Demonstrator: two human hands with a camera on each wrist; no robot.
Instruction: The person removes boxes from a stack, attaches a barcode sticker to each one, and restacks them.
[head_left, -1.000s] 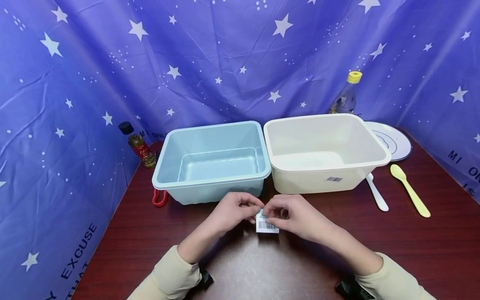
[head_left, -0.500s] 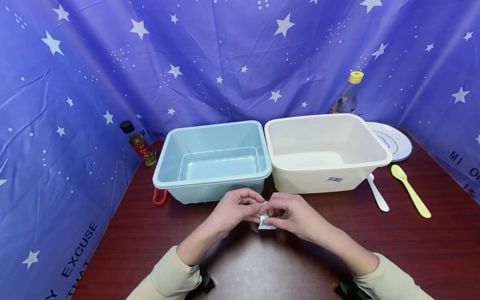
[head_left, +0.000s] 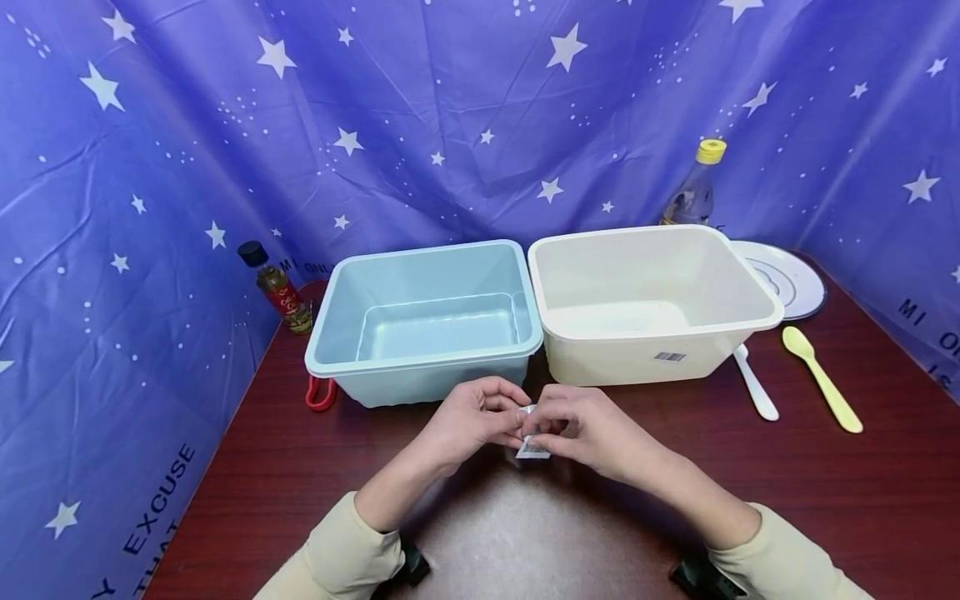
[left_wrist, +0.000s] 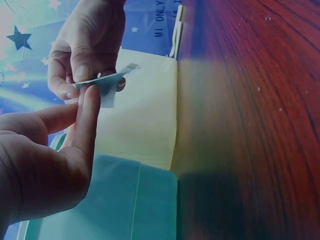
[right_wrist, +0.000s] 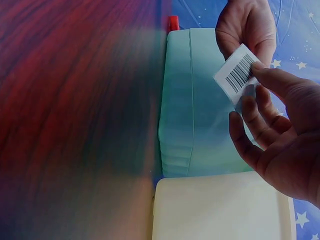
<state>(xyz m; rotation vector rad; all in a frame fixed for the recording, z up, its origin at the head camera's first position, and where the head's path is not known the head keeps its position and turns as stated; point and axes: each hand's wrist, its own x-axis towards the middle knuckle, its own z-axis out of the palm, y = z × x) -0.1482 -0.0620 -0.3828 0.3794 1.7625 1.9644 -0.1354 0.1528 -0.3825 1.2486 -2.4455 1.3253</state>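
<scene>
Pinching the barcoded packet (right_wrist: 236, 74), my left hand (head_left: 475, 422) and right hand (head_left: 591, 427) hold it over the worktop (head_left: 495, 533), near the blue tub (head_left: 405, 385). It showed flatter a second ago and now tips, suggesting fine work at its far edge.

Room: kind can't be told — a curtained work spot.
Curtain (head_left: 420, 92): starry, behind the white tub (head_left: 600, 362) and to both sides.
Table (head_left: 750, 479): reddish wood grain, beneath the white tub.
Kitchen signs: plate (head_left: 797, 279), yellow spoon (head_left: 822, 380) right of the white tub — bottle (head_left: 693, 193) behind it.
</scene>
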